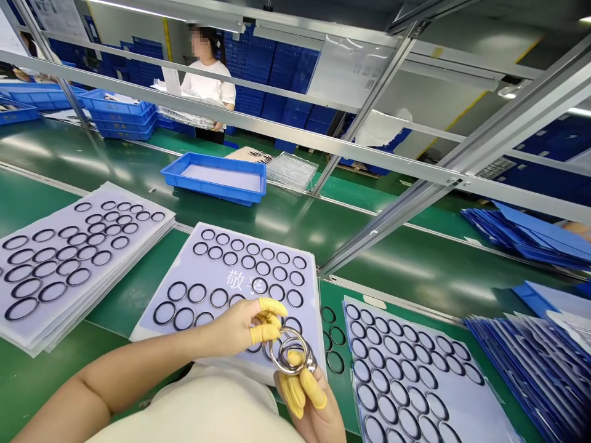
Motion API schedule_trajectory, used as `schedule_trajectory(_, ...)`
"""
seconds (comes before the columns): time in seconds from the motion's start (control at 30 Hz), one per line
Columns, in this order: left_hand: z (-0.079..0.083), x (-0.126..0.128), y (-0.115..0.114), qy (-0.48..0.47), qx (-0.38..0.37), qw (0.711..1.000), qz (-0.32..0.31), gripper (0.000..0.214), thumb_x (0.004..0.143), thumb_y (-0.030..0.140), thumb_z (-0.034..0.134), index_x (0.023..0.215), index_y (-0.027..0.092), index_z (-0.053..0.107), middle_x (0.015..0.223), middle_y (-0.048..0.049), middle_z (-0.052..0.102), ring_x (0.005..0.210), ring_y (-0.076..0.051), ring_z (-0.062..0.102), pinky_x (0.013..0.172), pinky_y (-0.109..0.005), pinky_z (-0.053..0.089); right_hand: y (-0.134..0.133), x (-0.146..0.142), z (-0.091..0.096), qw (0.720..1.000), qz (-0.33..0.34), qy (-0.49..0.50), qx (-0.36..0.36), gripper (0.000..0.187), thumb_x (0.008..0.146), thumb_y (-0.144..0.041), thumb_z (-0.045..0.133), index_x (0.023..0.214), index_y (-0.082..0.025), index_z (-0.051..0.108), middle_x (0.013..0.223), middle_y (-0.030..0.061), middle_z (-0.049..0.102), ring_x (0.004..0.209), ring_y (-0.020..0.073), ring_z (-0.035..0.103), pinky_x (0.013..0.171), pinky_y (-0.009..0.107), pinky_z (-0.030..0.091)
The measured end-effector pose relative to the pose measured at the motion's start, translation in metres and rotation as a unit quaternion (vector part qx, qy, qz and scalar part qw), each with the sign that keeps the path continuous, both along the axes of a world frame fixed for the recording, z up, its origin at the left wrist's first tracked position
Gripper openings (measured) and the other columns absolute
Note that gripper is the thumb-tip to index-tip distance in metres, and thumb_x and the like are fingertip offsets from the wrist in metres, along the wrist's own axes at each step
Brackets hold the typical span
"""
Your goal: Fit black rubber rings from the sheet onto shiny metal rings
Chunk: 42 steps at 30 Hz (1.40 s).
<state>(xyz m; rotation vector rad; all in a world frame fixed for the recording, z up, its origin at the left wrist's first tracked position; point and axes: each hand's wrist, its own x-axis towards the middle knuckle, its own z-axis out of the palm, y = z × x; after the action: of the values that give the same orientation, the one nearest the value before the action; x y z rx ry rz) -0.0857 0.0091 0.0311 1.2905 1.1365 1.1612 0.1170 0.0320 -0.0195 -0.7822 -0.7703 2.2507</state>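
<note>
My right hand [307,394], with yellow finger covers, is closed around several shiny metal rings [287,352], held overlapping and tilted above the near edge of the middle stack. My left hand [252,323] comes in from the left, also in yellow finger covers. Its thumb and a curled finger close at the upper left rim of the held rings; the exact contact is partly hidden. Beneath both hands lies a white sheet stack [184,271] bearing rows of dark-rimmed rings [218,298]. Some of those rings are covered by my hands.
Ring-covered sheet stacks lie to the left [148,212] and right [475,406]. A few loose rings [335,362] rest on the green table between stacks. Beyond stands a blue tray [210,191]. A slanted metal post [383,218] rises behind. Across the bench, a person [210,80] holds clear-wrapped material.
</note>
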Motion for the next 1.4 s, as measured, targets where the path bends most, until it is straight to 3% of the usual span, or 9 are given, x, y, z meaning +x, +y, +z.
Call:
schedule_trajectory(0.07,-0.016,-0.010,0.019,0.232,0.044,0.971,0.025,0.023,0.090,0.028,0.053,0.111,0.022,0.058,0.094,-0.0035,0.062,0.087,-0.018,0.057,0.083,-0.033,0.046,0.003,0.001,-0.009,0.999,-0.024,0.014,-0.035,0.024,0.064,-0.041,0.082,0.071,-0.023,0.068,0.058,-0.0023,0.056,0.051,0.0090,0.043,0.054,0.026,0.036)
schedule_trajectory(0.13,-0.039,-0.023,0.042,0.425,0.051,0.902,0.062,0.023,0.091,0.021,0.049,0.110,0.022,0.061,0.107,-0.0066,0.061,0.099,-0.021,0.054,0.090,-0.036,0.043,0.004,0.004,-0.016,0.997,-0.048,0.021,-0.058,0.022,0.064,-0.038,0.083,0.072,-0.024,0.068,0.063,-0.0020,0.057,0.052,0.0087,0.044,0.054,0.026,0.037)
schedule_trajectory(0.33,-0.115,-0.044,0.088,0.467,0.019,0.883,0.036,0.021,0.080,0.001,0.050,0.080,0.014,0.067,0.102,-0.0116,0.058,0.107,-0.026,0.046,0.093,-0.040,0.039,0.001,0.010,-0.014,0.993,-0.078,0.046,-0.070,0.022,0.069,-0.040,0.078,0.069,-0.022,0.065,0.058,-0.0039,0.049,0.049,0.0076,0.037,0.051,0.025,0.033)
schedule_trajectory(0.47,-0.132,-0.045,0.095,0.429,0.009,0.903,0.028,0.020,0.077,-0.001,0.051,0.070,0.014,0.064,0.095,-0.0118,0.058,0.107,-0.026,0.045,0.095,-0.043,0.036,0.002,0.017,-0.017,0.994,-0.072,0.064,-0.043,0.027,0.074,-0.043,0.073,0.062,-0.021,0.064,0.051,-0.0056,0.039,0.047,0.0080,0.031,0.050,0.027,0.029)
schedule_trajectory(0.63,-0.112,-0.040,0.087,0.310,-0.002,0.950,0.046,0.012,0.083,0.012,0.051,0.079,0.016,0.062,0.090,-0.0076,0.061,0.097,-0.022,0.052,0.090,-0.040,0.042,0.006,0.023,-0.027,0.995,-0.089,0.044,-0.033,0.026,0.076,-0.046,0.070,0.072,-0.021,0.067,0.052,-0.0057,0.040,0.047,0.0079,0.031,0.050,0.027,0.029)
schedule_trajectory(0.8,-0.052,-0.020,0.056,0.126,-0.016,0.991,0.037,0.026,0.094,0.034,0.039,0.110,0.017,0.049,0.082,-0.0047,0.062,0.074,-0.015,0.060,0.067,-0.028,0.049,0.007,0.019,-0.021,0.994,-0.105,0.006,-0.003,0.024,0.076,-0.046,0.071,0.073,-0.023,0.066,0.055,-0.0032,0.052,0.050,0.0098,0.039,0.052,0.026,0.033)
schedule_trajectory(0.97,-0.001,-0.002,0.027,-0.212,-0.070,0.975,-0.001,0.037,0.079,0.041,0.068,0.103,0.017,0.054,0.068,0.0019,0.056,0.061,-0.012,0.058,0.054,-0.022,0.045,0.002,0.010,-0.003,0.998,-0.027,-0.008,0.058,0.024,0.079,-0.046,0.068,0.083,-0.022,0.068,0.057,0.0000,0.059,0.053,0.0130,0.047,0.053,0.027,0.037)
schedule_trajectory(1.23,0.018,0.013,0.004,-0.238,-0.045,0.970,-0.015,0.030,0.080,0.034,0.069,0.103,0.018,0.057,0.071,0.0021,0.056,0.061,-0.008,0.056,0.058,-0.021,0.048,0.001,-0.004,0.011,0.995,0.008,0.022,0.101,0.030,0.069,-0.047,0.076,0.080,-0.019,0.072,0.051,0.0001,0.058,0.043,0.0112,0.044,0.045,0.025,0.035)
schedule_trajectory(1.4,0.019,0.015,0.008,-0.216,-0.092,0.972,-0.021,0.033,0.078,0.037,0.070,0.101,0.018,0.056,0.069,0.0026,0.056,0.058,-0.009,0.058,0.056,-0.022,0.046,0.001,-0.003,0.019,0.995,-0.001,0.019,0.100,0.027,0.066,-0.046,0.079,0.072,-0.020,0.072,0.047,-0.0010,0.058,0.040,0.0109,0.045,0.044,0.024,0.035)
